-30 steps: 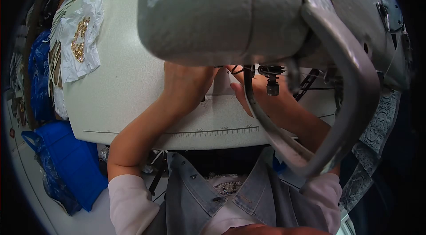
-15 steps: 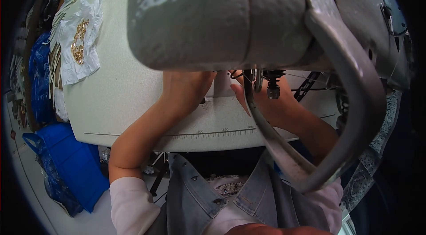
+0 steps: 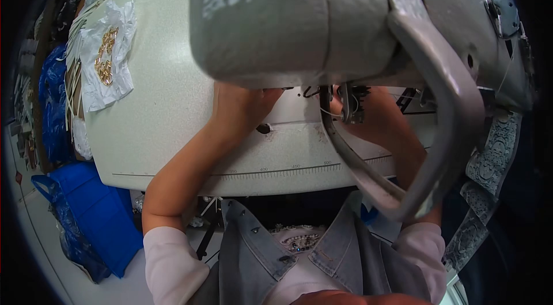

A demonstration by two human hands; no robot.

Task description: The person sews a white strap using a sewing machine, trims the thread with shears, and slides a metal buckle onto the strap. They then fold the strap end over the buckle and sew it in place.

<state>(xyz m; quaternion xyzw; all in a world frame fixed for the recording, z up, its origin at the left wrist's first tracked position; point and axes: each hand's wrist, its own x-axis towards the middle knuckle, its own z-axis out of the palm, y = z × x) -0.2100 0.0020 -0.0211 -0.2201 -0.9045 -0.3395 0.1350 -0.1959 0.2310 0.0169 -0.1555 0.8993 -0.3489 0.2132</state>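
Note:
A grey sewing machine head [image 3: 265, 34] hangs over the white worktable [image 3: 155, 103] and covers much of the work area. My left hand [image 3: 243, 103] reaches beneath its front edge, left of the needle area, and the machine hides most of its fingers. On the other side my right hand [image 3: 374, 115] is beside the presser parts [image 3: 348, 103], partly behind them and the curved metal arm [image 3: 455, 86]. Its fingers are hidden too. I cannot make out what either hand holds. A small dark spot [image 3: 264, 128] shows on the table near my left wrist.
Gold-coloured metal pieces [image 3: 105, 57] lie on crumpled white paper [image 3: 124, 71] at the table's left. A blue bag [image 3: 98, 207] stands below that edge. A printed ruler [image 3: 276, 169] runs along the front. Patterned lace-like strips [image 3: 492, 161] hang at the right.
My right hand has shifted to the right and its visible thumb is now hidden behind the machine parts. The machine appears slightly higher and the view has moved a little. My left hand stays nearly in place.

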